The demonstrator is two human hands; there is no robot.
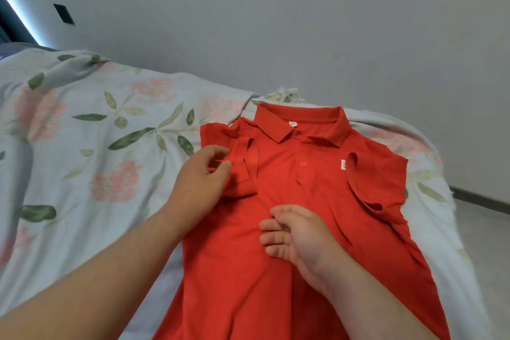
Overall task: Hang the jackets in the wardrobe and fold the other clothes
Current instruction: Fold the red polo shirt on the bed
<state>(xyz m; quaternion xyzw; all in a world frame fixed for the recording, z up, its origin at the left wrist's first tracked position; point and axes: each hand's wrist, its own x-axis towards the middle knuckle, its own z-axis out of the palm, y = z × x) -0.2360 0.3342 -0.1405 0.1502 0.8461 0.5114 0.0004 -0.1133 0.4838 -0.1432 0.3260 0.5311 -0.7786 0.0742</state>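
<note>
A red polo shirt (292,188) lies front up on the bed, collar toward the wall, with both short sleeves folded in over the chest. My left hand (201,179) is at the shirt's left side and pinches the folded left sleeve between thumb and fingers. My right hand (295,234) rests on the middle of the shirt front, below the buttons, with its fingers loosely curled and nothing in them.
The bed is covered by a pale floral sheet (96,130) that spreads wide to the left of the shirt. A grey wall (276,22) rises behind the bed. At the right, the bed edge drops to a light floor (485,243).
</note>
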